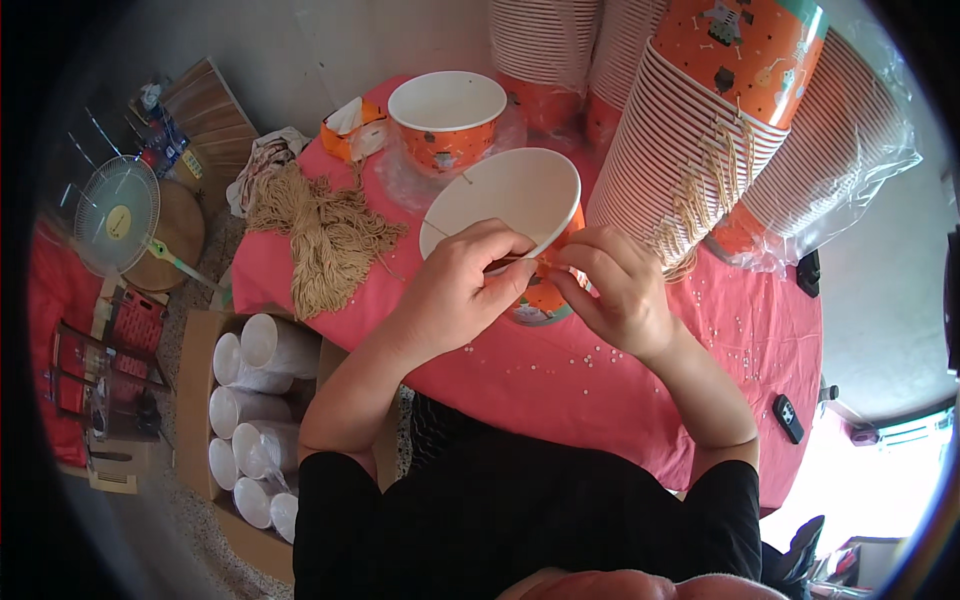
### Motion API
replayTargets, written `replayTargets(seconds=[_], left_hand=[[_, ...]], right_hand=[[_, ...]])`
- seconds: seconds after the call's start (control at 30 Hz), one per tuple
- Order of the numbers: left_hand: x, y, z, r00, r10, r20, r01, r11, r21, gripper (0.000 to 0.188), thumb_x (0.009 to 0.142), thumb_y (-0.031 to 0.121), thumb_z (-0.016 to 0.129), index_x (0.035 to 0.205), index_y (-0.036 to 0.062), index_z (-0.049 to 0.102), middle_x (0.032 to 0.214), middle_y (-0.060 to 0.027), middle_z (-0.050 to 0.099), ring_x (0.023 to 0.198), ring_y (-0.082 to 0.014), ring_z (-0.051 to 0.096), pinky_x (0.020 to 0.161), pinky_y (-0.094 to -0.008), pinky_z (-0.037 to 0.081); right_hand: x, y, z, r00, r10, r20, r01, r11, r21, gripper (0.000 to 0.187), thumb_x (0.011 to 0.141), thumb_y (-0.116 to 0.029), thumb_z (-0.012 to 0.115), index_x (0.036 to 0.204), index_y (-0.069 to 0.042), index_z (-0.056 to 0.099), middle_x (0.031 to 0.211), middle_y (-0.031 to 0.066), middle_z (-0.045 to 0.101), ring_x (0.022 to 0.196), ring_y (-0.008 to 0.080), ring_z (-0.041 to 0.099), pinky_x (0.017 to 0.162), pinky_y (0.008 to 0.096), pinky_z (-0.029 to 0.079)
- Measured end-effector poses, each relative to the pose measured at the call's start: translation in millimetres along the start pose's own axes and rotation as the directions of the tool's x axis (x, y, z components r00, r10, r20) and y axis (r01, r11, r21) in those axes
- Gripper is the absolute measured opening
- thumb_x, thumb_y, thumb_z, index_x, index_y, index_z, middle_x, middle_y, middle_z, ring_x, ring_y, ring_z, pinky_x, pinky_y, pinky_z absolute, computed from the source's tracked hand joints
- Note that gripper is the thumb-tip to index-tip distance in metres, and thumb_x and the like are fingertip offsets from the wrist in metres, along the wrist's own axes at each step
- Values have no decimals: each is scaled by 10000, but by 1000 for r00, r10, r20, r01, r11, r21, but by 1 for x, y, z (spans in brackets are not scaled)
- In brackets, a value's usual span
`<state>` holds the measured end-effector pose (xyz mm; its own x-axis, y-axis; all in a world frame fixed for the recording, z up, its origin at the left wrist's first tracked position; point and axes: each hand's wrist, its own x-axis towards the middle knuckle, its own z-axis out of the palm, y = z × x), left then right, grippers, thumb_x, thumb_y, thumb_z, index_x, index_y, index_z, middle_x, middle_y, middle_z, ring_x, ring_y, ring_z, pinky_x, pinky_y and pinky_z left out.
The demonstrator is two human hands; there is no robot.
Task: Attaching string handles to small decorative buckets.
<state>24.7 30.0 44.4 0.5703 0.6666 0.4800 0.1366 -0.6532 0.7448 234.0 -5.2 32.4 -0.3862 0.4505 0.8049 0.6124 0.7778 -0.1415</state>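
A: Scene: round counter (620, 390) under a pink cloth, grey floor around it, small white beads scattered lower centre. Largest items: tilted stacks of orange paper buckets (720, 130), upper right, partly in clear plastic wrap.

B: Left side?

A: Cardboard box of white cup stacks (250, 420) on the floor, lower left. A small fan (118, 215) far left. On the counter, upper left, a bundle of tan string (325, 240). Upper centre, a lone orange bucket (447, 120), standing upright, apart from the work.

B: Work piece?

A: The paper bucket (520, 215), centre frame, white inside, orange outside, tilted with its mouth toward upper left. Both hands are at its near rim.

B: Grip state?

A: The left hand (455, 290) is curled, thumb and fingers pinched at the rim on what looks like a thin string end. The right hand (615, 285) is also pinched, fingertips meeting the left at the same rim spot. Both are closed on fine work. The strand itself is too thin to confirm.

B: Step?

A: My read: fitting a string handle at the rim of the bucket, mid-thread or mid-knot. The next move calls for steady tension on the strand and the bucket kept from rolling; precise fingertip work, little force.
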Motion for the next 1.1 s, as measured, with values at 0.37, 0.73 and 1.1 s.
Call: replayTargets(seconds=[0.37,0.73,1.1], left_hand=[[-3,0,8,998,-24,-51,20,997,-75,161,901,47,668,1029,-42,628,926,-131,661,803,-228,680,719,-331,554],[-11,-25,-5,947,319,34,-297,833,466,239,744,37,764,961,79,672,1052,-39,643,1007,-268,603,886,-402,481],[-37,-6,10,968,239,-78,-200,920,336,300,719,56,803,997,54,689,1014,-71,587,906,-249,617,748,-364,523]], right_hand=[[-1,0,2,991,115,66,-120,990,75,237,697,79,716,875,-7,584,843,119,638,706,271,641,618,364,523],[-16,-21,-44,977,74,200,-172,829,531,210,686,107,639,847,-8,569,816,105,604,731,271,652,644,368,534],[-4,-31,-46,982,37,187,-107,919,379,222,673,43,694,857,-34,597,845,99,627,713,267,661,573,351,530]])
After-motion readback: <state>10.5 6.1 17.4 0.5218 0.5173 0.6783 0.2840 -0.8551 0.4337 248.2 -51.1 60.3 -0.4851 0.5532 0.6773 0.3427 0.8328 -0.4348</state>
